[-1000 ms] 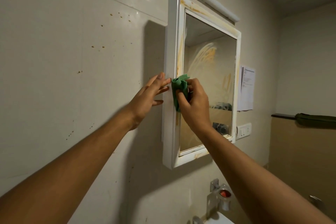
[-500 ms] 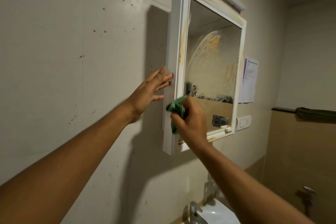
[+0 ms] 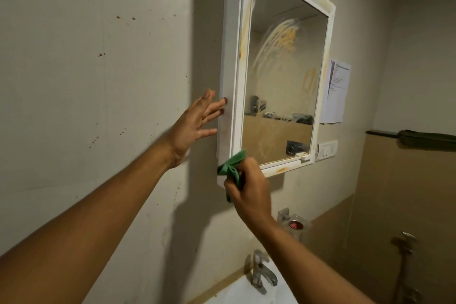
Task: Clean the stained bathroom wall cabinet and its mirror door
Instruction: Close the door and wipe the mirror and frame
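the wall cabinet (image 3: 228, 57) hangs on the wall ahead of and above both hands, its long axis upright. its mirror door (image 3: 278, 106) is closed and streaked orange. the right hand (image 3: 249, 190) is nearer the work: curled fingers bunch the green cloth (image 3: 233, 163) against the cabinet's lower left corner. the left hand (image 3: 192, 128), fingers straight and spread, touches the cabinet's left side panel with its fingertips and holds nothing. the streaks lie up and right of the cloth.
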Tool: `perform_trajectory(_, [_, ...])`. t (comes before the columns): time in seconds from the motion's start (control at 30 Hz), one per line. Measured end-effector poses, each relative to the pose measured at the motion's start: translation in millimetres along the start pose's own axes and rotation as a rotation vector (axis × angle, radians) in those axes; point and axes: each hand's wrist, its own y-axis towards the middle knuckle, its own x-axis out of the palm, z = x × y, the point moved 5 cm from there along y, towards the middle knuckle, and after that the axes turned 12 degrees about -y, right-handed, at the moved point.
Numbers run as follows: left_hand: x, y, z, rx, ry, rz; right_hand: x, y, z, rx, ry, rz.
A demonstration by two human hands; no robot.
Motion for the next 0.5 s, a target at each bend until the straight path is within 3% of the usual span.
perform_trajectory(0.1, [1.4,-5.3,-5.3,-0.011,-0.013,0.019,-17.4,22.1,-12.4,-0.029,-0.003,-0.015])
perform_trajectory(0.27, [-1.2,0.0,-0.1,-0.012,-0.039,0.080,-61.7,134.2,-50.5,0.027,0.062,0.137])
perform_trajectory(0.37, [-4.3,6.7,6.1,0.009,-0.043,0.079,-48.7,119.4,-51.1,0.018,0.088,0.228])
perform_trajectory(0.5, [-4.2,22.4,27.4,0.082,-0.017,0.051,-33.0,76.5,-36.5,-0.014,-0.003,0.184])
